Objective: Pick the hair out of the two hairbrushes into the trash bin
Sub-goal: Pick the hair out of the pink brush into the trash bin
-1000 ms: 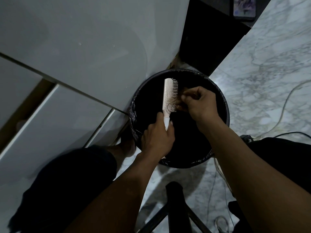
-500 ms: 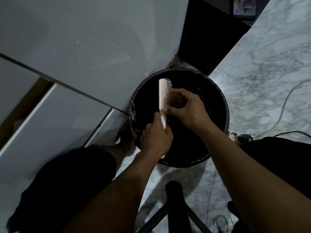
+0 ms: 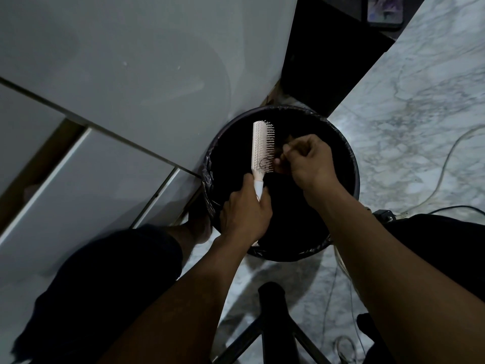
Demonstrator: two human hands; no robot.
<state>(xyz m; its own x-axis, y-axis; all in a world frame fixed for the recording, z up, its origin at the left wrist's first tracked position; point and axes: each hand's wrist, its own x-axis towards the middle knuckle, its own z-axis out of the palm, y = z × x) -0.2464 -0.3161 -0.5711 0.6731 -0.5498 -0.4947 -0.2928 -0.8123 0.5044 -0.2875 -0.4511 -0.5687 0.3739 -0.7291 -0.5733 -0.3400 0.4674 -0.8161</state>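
Head view: the pale hairbrush [image 3: 261, 149] stands nearly upright over the mouth of the black trash bin [image 3: 351, 164], its bristles facing right toward my other hand. My left hand [image 3: 245, 210] is wrapped tight round the white handle at the brush's lower end, thumb side up. A thin loop of dark hair [image 3: 264, 162] lies among the lowest bristles, near the neck of the brush. My right hand [image 3: 308, 160] is just beside the bristles, fingers curled in and pinched together at the tips; something brownish shows at the fingertips, but it is too dim to tell whether it is hair or only my fingers. Both hands are above the bin's opening, whose inside is black; a dark liner bag [image 3: 208, 174] is folded over the rim. The bin stands on the marble floor [image 3: 409, 127], close against a grey cabinet [image 3: 126, 74] on my left. My left knee in dark shorts [image 3: 105, 279] is low on the left. A black stand leg [image 3: 273, 321] rises between my forearms, and a thin cable [image 3: 446, 164] trails over the floor to the right
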